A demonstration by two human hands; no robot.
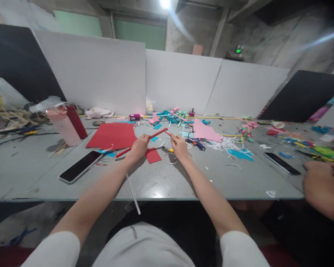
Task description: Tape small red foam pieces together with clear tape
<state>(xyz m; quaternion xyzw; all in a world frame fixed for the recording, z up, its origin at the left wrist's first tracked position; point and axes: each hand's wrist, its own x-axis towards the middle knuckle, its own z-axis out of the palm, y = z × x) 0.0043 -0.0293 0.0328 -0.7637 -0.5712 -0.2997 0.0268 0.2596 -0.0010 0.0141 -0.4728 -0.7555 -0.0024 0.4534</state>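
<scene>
My left hand (140, 147) is closed around a long thin red strip (158, 133), which sticks out past both sides of the fist. Close to the strip's right tip, my right hand (180, 145) pinches a small, thin red piece (168, 134); whether the two red pieces touch is too small to tell. A red square (153, 155) lies on the table between my hands. Beneath my right hand is a white ring-shaped strip (170, 158). A large red sheet (113, 136) rests to the left of my left hand.
A black phone (80, 166) lies front left, with a pink bottle (64, 124) behind it. Pink sheet (206, 130), white strips (225, 145) and blue scraps (241, 154) are at the right. Another phone (281, 163) lies near another person's arm (323, 189). White panels (183, 83) stand behind.
</scene>
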